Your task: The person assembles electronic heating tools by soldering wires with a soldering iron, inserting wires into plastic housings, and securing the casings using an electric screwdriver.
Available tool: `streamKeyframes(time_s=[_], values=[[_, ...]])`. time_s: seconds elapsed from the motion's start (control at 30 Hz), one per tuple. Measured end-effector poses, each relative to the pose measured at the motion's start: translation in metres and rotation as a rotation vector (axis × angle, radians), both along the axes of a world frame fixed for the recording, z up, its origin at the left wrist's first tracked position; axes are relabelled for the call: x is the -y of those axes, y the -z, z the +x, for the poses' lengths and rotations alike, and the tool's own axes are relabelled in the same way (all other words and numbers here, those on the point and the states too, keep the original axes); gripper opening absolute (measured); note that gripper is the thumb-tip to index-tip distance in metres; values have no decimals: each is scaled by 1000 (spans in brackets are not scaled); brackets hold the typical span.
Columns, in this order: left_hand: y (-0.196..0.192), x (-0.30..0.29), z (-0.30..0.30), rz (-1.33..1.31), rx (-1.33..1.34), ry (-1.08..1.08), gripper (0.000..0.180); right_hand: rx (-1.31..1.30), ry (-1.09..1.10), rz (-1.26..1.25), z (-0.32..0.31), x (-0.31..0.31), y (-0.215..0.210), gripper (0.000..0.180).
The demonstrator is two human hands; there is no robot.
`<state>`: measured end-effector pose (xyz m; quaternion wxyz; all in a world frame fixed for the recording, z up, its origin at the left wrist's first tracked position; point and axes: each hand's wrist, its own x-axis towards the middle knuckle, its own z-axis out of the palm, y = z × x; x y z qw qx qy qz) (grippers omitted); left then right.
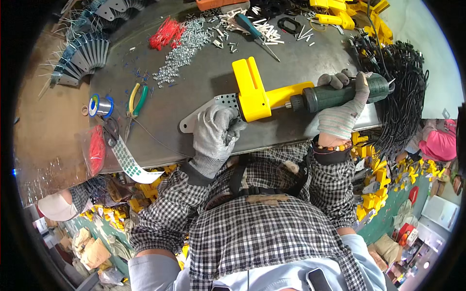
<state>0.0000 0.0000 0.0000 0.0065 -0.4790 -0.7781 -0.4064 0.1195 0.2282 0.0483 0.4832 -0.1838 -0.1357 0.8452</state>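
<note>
My right hand [342, 106], in a thin grey glove, is wrapped round a dark green electric screwdriver [326, 98] lying nearly level. The tool's bit reaches left to a yellow plastic housing [252, 99]. Fingers curled, my gloved left hand [215, 133] grips a grey metal plate [191, 119] at the housing's lower left. Small holes dot the plate's part beside the housing. Where the bit meets the housing, any screw is too small to make out.
Silver screws [182, 53], red pieces [166, 33], white tubes [264, 31] and a hand screwdriver [255, 34] lie at the back. Pliers [137, 102], a solder spool [100, 105] and scissors [110, 130] are left. Black cables [400, 92] hang over the right edge.
</note>
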Motion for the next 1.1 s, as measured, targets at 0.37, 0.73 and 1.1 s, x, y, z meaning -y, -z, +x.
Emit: streamKeyframes(time_s=[0.37,0.73,1.1], values=[[-4,-5,7,-105,-185,-73,25,42,28,45,-1,4,2,27],[-7,-3,8,-123,-118,-39,25,-364,-124,196,7,6,20,35],[-63,23,-37,-366,61,47,43,1363,-290,1227,7,-109,-57,44]])
